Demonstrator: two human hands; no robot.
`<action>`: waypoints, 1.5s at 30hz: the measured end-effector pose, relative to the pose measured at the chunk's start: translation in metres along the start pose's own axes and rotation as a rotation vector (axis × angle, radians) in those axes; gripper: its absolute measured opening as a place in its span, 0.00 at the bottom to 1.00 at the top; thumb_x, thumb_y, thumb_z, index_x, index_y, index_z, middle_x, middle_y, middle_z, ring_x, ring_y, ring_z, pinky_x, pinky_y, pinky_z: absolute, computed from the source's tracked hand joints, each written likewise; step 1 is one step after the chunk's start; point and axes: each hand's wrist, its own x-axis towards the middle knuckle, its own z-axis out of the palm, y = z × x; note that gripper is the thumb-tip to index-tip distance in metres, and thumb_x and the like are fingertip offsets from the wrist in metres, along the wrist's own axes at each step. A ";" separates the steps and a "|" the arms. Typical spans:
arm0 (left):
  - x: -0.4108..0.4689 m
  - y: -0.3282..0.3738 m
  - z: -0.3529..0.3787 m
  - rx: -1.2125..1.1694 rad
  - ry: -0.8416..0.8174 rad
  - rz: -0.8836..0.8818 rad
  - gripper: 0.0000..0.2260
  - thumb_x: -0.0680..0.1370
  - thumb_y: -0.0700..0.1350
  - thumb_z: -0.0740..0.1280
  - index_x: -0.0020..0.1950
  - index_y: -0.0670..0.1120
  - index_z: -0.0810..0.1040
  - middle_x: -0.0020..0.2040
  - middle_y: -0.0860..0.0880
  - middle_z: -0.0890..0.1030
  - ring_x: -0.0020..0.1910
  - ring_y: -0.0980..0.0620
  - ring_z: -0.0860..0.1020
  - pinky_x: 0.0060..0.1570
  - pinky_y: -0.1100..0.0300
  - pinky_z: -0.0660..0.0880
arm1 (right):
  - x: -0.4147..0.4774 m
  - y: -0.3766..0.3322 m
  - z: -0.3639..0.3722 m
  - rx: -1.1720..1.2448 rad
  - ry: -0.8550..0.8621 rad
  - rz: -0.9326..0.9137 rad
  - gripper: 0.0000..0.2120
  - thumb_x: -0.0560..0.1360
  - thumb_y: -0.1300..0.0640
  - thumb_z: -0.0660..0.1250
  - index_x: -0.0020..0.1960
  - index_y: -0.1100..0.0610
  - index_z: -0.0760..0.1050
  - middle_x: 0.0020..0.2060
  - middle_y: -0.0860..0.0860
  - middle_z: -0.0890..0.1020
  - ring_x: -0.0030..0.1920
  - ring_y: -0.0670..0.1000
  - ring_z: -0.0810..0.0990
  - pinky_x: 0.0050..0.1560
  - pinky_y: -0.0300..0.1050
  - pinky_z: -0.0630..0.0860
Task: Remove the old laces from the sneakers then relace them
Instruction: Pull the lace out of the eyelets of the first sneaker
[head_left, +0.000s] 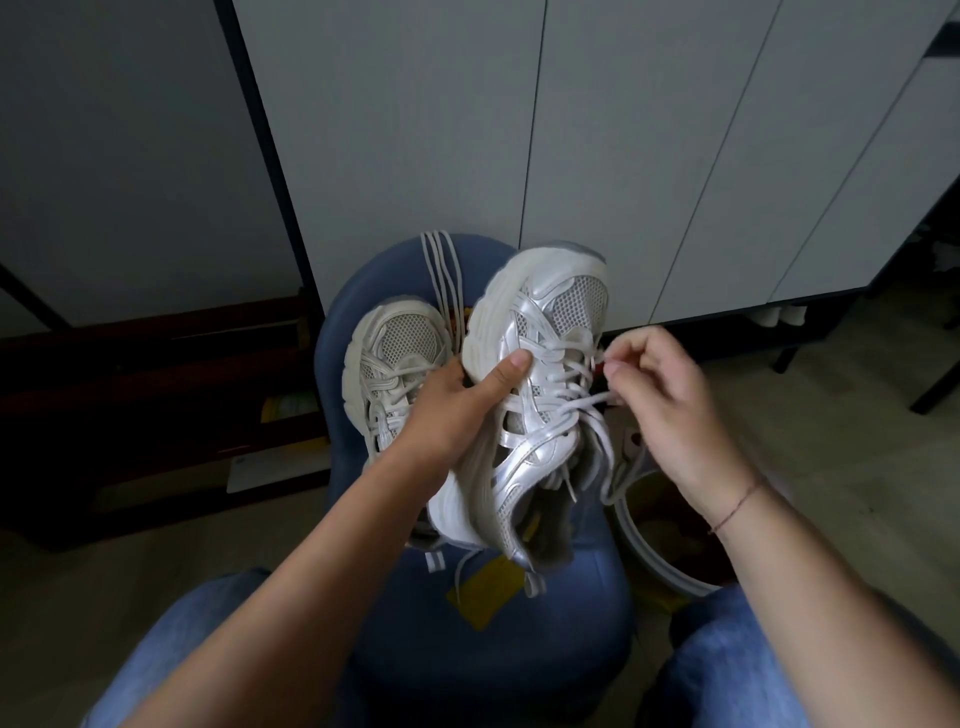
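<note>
- Filling the background: flat white cabinet doors, smooth panels with thin vertical seams between them.
- Rounded blue padded stool right in front, soft fabric look. Two knees in blue jeans on either side of it.
- Two chunky sneakers, both white and silver with mesh toes and thick ridged soles. The resting sneaker lies on the stool, toe pointing away. The lifted sneaker is held up just right of it, tilted, still laced.
- Left hand grips the lifted sneaker from the sole side, thumb pressed flat on its shiny side panel.
- Right hand has its fingers curled, thumb and fingertips pinching the old lace at the eyelets near the toe end.
- Bunch of loose laces, flat pale strands, draped over the stool's far edge between the two toes. Can't count them for sure.
- One yellow paper-ish scrap on the seat under the lifted sneaker's heel.
- One thin reddish string bracelet on the right wrist.
</note>
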 end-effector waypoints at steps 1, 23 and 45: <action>0.000 0.000 0.000 0.009 0.004 0.001 0.16 0.68 0.60 0.71 0.52 0.56 0.79 0.47 0.58 0.86 0.47 0.59 0.84 0.49 0.63 0.78 | -0.002 0.002 0.000 -0.114 -0.064 -0.075 0.10 0.72 0.43 0.61 0.40 0.49 0.72 0.34 0.46 0.77 0.36 0.47 0.75 0.42 0.45 0.72; 0.001 0.001 -0.002 -0.013 0.022 0.014 0.15 0.70 0.57 0.72 0.53 0.53 0.79 0.47 0.56 0.86 0.46 0.59 0.84 0.46 0.65 0.78 | -0.003 -0.010 0.008 0.223 -0.058 0.148 0.11 0.79 0.53 0.61 0.40 0.55 0.70 0.29 0.45 0.72 0.30 0.43 0.69 0.37 0.38 0.66; 0.006 0.000 -0.010 -0.240 -0.066 -0.066 0.29 0.71 0.59 0.68 0.67 0.45 0.76 0.57 0.45 0.84 0.56 0.47 0.83 0.61 0.49 0.76 | 0.002 0.000 0.003 0.473 -0.010 0.304 0.09 0.71 0.57 0.66 0.32 0.52 0.72 0.29 0.49 0.72 0.30 0.45 0.71 0.32 0.37 0.68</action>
